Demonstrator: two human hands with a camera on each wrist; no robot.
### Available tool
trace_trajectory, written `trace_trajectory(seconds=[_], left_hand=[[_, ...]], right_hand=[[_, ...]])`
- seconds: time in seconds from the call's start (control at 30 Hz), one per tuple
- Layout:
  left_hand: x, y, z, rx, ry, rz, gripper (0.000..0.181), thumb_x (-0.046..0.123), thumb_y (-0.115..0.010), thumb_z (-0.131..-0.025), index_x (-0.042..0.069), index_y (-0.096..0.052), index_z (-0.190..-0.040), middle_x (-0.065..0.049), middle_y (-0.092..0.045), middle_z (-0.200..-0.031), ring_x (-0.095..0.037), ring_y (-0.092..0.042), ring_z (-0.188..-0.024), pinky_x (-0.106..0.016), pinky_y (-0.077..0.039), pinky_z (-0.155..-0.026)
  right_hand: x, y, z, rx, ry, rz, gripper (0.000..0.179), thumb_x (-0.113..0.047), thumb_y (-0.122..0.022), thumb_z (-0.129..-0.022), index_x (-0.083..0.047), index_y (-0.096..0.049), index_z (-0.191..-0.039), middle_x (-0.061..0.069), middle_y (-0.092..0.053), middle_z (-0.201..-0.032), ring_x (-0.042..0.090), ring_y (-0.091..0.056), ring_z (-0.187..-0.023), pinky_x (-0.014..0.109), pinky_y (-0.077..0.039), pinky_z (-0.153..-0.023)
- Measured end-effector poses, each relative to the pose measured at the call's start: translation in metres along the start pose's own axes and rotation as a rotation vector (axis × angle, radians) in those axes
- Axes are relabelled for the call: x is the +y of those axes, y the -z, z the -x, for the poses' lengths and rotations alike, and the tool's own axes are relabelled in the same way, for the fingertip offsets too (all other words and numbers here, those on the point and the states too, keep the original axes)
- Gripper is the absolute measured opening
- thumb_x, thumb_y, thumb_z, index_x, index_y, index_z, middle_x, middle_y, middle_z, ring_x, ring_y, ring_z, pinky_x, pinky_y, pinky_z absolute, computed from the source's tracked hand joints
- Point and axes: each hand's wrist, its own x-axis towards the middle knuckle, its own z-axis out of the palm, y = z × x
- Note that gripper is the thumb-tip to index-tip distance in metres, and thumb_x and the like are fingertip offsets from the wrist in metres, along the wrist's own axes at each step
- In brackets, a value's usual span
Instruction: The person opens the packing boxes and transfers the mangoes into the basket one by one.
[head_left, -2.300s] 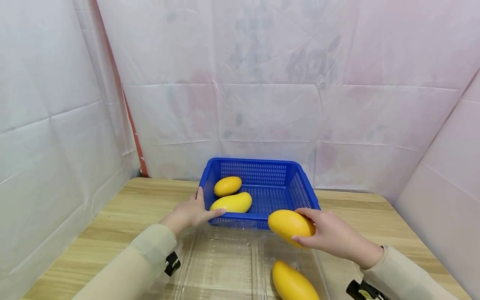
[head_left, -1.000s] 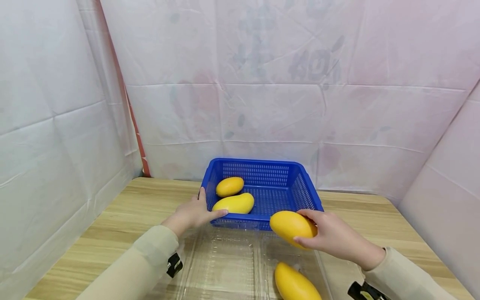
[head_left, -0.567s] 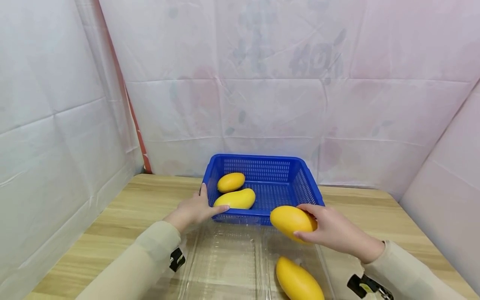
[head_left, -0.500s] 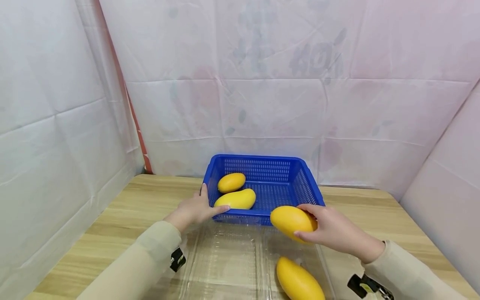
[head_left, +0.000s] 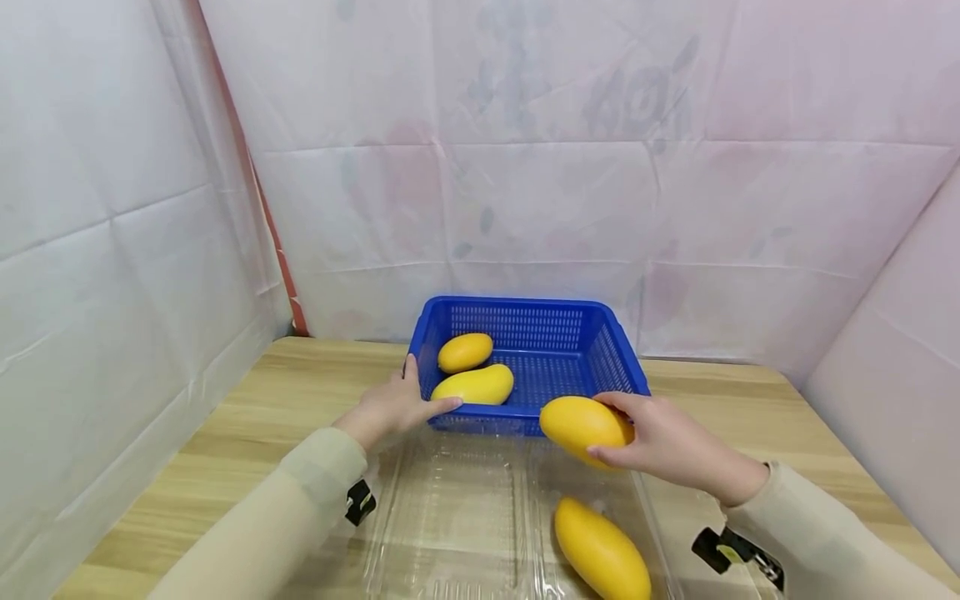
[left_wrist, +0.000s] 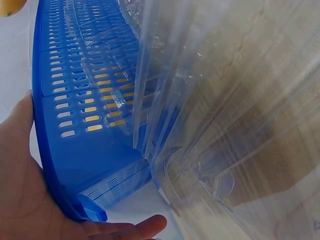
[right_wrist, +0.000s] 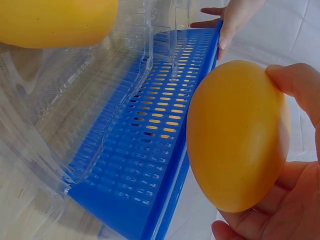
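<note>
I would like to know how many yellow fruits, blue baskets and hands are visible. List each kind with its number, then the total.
Yellow fruits: 4
Blue basket: 1
Hands: 2
Total: 7

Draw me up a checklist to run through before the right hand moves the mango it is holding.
1. Grip: ok. The right hand holds the raised mango between thumb and fingers.
2. Basket steadied: ok. The left hand holds the left front corner of the blue basket.
3. Basket's right side free of mangoes: ok. The rear mango and the front mango both lie toward the left.
4. Raised mango off the rim: cannot tell. It overlaps the front rim in the head view.
5. Right hand free for the container mango: not ok. It is occupied.
6. Clear container apart from the basket: cannot tell.
</note>
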Motion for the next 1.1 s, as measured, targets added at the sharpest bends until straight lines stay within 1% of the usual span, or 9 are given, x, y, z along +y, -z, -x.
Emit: trace_trajectory(seconds=[0.13,0.27,0.53,0.73,0.9,1.1], left_hand=[[0.001,0.002,0.0,-0.009,0.005,0.011,0.118,0.081,-0.041,-0.074,0.002,0.005,-0.148,-0.026,-0.019,-0.149,-0.045,-0.033,-0.127,-0.062,-0.028,-0.097],[0.002,0.003,-0.001,-0.014,0.009,0.025,0.118,0.081,-0.042,-0.074,0.004,0.007,-0.148,-0.024,-0.018,-0.15,-0.045,-0.031,-0.129,-0.061,-0.028,-0.099],[0.001,0.004,-0.003,-0.025,0.001,-0.025,0.123,0.087,-0.035,-0.069,0.002,0.007,-0.148,-0.025,-0.019,-0.149,-0.043,-0.032,-0.129,-0.06,-0.029,-0.098],[0.001,0.004,-0.003,-0.038,0.0,-0.038,0.118,0.082,-0.038,-0.074,0.001,0.007,-0.147,-0.026,-0.017,-0.149,-0.045,-0.034,-0.127,-0.06,-0.031,-0.096],[-0.001,0.004,-0.001,-0.043,0.012,-0.028,0.118,0.082,-0.039,-0.075,0.002,0.008,-0.147,-0.027,-0.017,-0.149,-0.046,-0.034,-0.126,-0.059,-0.032,-0.096],[-0.001,0.005,-0.002,-0.045,0.006,-0.018,0.12,0.084,-0.038,-0.073,0.002,0.01,-0.147,-0.027,-0.018,-0.149,-0.046,-0.034,-0.126,-0.058,-0.034,-0.095]], right_hand=[[0.0,0.002,-0.001,-0.005,0.022,0.003,0.06,-0.043,-0.073,-0.077,0.0,-0.058,-0.117,0.0,-0.063,-0.095,0.006,-0.052,-0.071,0.025,-0.047,-0.061],[0.0,0.005,-0.002,0.003,0.026,0.014,0.059,-0.041,-0.074,-0.077,-0.001,-0.059,-0.117,0.0,-0.064,-0.095,0.006,-0.053,-0.071,0.025,-0.048,-0.062],[0.001,0.006,-0.004,-0.011,0.031,0.017,0.06,-0.044,-0.073,-0.077,-0.001,-0.059,-0.117,0.0,-0.064,-0.096,0.006,-0.052,-0.07,0.025,-0.047,-0.061],[-0.001,0.008,-0.003,-0.013,0.022,0.015,0.061,-0.043,-0.072,-0.078,-0.001,-0.058,-0.119,0.002,-0.064,-0.098,0.006,-0.053,-0.072,0.025,-0.047,-0.062],[-0.002,0.009,-0.004,-0.03,0.011,-0.007,0.062,-0.043,-0.072,-0.079,0.0,-0.056,-0.121,0.003,-0.064,-0.099,0.008,-0.053,-0.072,0.026,-0.047,-0.062],[0.0,0.012,-0.006,-0.041,-0.002,-0.026,0.062,-0.042,-0.071,-0.08,0.001,-0.055,-0.122,0.004,-0.064,-0.099,0.009,-0.054,-0.074,0.026,-0.048,-0.064]])
